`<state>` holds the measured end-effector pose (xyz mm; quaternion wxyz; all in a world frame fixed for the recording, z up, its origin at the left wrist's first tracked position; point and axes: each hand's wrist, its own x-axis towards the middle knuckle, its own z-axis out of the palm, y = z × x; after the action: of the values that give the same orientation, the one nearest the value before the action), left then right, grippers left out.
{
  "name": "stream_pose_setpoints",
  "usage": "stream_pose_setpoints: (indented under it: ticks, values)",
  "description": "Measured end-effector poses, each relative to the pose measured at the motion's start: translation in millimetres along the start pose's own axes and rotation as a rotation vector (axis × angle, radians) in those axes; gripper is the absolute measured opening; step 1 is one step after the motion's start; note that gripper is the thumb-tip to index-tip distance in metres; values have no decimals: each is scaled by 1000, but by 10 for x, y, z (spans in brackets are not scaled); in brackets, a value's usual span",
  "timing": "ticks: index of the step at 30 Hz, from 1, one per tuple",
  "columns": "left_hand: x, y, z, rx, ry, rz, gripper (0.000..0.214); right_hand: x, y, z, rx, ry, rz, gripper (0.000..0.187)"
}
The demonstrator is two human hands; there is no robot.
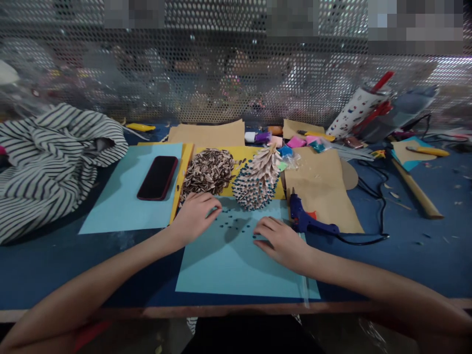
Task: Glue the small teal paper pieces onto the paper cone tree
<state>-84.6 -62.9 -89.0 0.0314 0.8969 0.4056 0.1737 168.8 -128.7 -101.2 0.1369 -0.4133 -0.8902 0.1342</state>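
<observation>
A cone-shaped figure covered in sunflower seed shells (258,182), pale at its tip and dotted dark teal lower down, stands behind my hands. My left hand (197,216) is beside the heap of striped sunflower seeds (208,169), thumb and index finger closed together at the tips; anything between them is too small to make out. Small dark teal beads (236,221) lie scattered on a light blue sheet (228,270) between my hands. Over this sheet is my right hand (282,241), its thumb and index finger slightly apart around a tiny dark bead.
A blue glue gun (311,221) with a black cord lies right of my right hand on brown paper (324,182). At left are a phone (158,178) and striped cloth (55,167). A patterned tumbler (357,110) and wooden stick (418,189) are at right. Perforated metal (221,73) stands behind.
</observation>
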Motion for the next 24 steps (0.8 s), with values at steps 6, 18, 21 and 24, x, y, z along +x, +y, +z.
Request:
stream_pose_setpoints:
  ticks: [6, 18, 21, 24]
  values:
    - [269, 184, -288, -98, 363, 141, 10, 0, -33, 39, -42, -5, -6, 5]
    - [717, 411, -310, 7, 711, 246, 5, -10, -25, 56, -7, 67, -2, 13]
    - [744, 390, -289, 27, 729, 252, 4, -3, -20, 49, 19, 96, -8, 13]
    - [759, 378, -273, 51, 748, 267, 4, 1, -19, 40, 27, 113, -11, 13]
